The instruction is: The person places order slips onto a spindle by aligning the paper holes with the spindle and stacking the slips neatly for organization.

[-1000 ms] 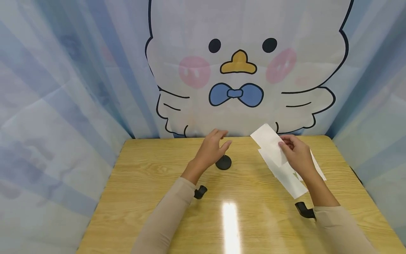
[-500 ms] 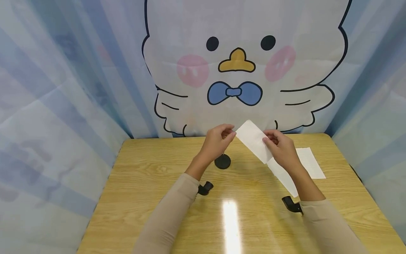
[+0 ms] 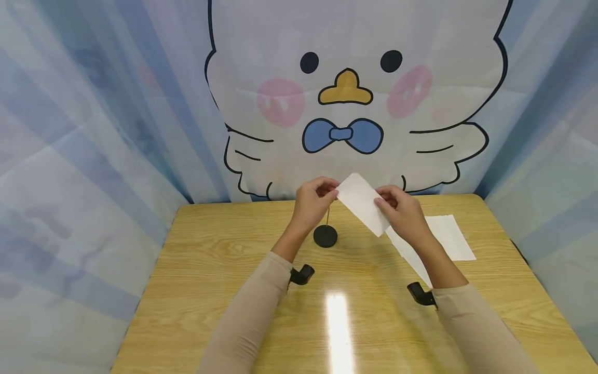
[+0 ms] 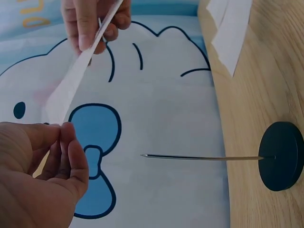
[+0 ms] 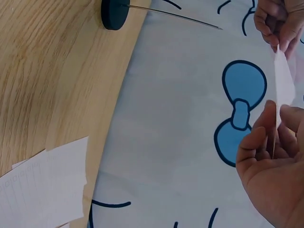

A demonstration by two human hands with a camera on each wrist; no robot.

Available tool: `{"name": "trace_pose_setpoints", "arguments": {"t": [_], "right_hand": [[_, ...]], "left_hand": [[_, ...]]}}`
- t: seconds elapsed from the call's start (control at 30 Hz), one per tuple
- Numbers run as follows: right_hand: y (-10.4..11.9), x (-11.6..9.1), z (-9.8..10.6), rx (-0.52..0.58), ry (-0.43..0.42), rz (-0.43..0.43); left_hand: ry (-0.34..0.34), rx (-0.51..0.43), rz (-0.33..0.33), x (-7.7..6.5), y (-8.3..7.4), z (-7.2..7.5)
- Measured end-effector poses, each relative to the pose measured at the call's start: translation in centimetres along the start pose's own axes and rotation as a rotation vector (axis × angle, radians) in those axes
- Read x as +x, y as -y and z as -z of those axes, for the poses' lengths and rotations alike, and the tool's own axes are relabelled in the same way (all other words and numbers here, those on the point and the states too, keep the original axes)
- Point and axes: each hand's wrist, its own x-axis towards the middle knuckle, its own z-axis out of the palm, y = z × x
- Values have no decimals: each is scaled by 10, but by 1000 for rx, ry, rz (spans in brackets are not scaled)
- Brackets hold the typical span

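A white slip of paper (image 3: 362,202) is held up between both hands, above the table. My left hand (image 3: 314,203) pinches its left corner between thumb and fingertips. On the opposite edge, my right hand (image 3: 403,213) grips the slip with the thumb in front. Below and beside the left hand stands a paper spike, its round black base (image 3: 325,236) flat on the table and its thin pointed metal rod (image 4: 199,157) bare. In the left wrist view the slip (image 4: 78,78) shows nearly edge-on, above the level of the rod's tip.
More white paper slips (image 3: 449,238) lie spread on the table (image 3: 224,291) at the right, partly behind the right forearm. Faint print shows on some in the right wrist view. A curtain (image 3: 345,171) with a cartoon bird hangs behind the table. Black camera mounts (image 3: 302,274) sit at both wrists.
My right hand has lifted one slip away from the others and moved left with it. My left hand, earlier holding nothing, has taken the slip's left corner.
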Motion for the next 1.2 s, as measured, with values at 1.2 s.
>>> {"name": "trace_pose_setpoints", "arguments": {"t": [1.2], "right_hand": [[-17,17,-9,-176,245,-106]], "left_hand": [[-33,91,192,3,39,2]]}}
